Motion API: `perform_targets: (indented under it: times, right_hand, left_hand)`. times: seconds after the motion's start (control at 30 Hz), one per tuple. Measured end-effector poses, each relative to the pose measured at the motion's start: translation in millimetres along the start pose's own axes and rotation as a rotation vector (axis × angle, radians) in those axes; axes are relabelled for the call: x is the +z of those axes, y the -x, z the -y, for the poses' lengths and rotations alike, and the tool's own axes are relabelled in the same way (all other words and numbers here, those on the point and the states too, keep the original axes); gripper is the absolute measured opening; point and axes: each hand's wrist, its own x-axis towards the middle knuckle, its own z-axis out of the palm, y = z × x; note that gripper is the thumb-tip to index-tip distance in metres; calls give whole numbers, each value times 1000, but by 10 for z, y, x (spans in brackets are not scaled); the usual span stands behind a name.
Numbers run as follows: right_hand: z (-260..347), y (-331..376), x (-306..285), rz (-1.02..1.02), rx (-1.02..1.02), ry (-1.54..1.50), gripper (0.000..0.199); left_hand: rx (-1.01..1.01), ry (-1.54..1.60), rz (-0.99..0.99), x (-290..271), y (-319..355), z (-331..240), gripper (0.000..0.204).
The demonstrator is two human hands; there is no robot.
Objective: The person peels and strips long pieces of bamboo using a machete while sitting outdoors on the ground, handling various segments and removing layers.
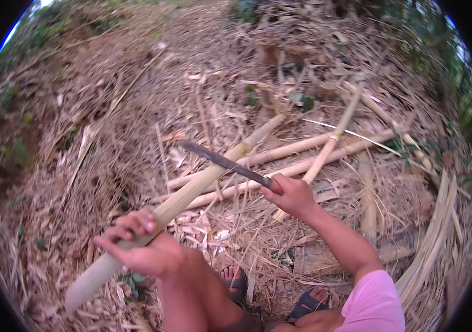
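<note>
Lower left of the frame, left hand (139, 246): we are wrapping our fingers tight around a pale bamboo pole (186, 195), gripping near its cut end so the rest is staying raised and steady.
Bamboo pole: it is running from the lower left up toward the centre, tilted off the ground, with one node showing past the blade; holding it slanted seems to be giving the blade a clear face to meet.
Centre right, right hand (291, 195): we are closing it fully on the handle of a dark machete (227, 163), wrist cocked.
Machete: its blade is pointing to the upper left and crossing over the pole just below the node, looking to touch it, though we cannot tell for sure.
Upper right: more cut bamboo stalks (313, 152) are lying crossed on dry leaf litter (81, 166).
Bottom centre: our sandalled feet (272, 293) are resting well apart from the blade.
</note>
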Motion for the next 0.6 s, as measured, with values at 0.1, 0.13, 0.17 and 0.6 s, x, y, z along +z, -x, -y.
perform_targets:
  times: [0.1,0.13,0.17,0.6]
  right_hand:
    - [55,35,67,-9,-127,-179,35]
    - [-94,50,-39,1,-44,-94,35]
    - [-142,34,-77,-3,65,-70,35]
    - [-29,158,-53,10,-34,-127,28]
  left_hand:
    - [19,58,42,-25,-18,-61,47]
    - [-37,125,115,-2,-4,77,49]
    - [-56,82,30,78,8,109,50]
    - [-27,73,115,14,-29,32,62]
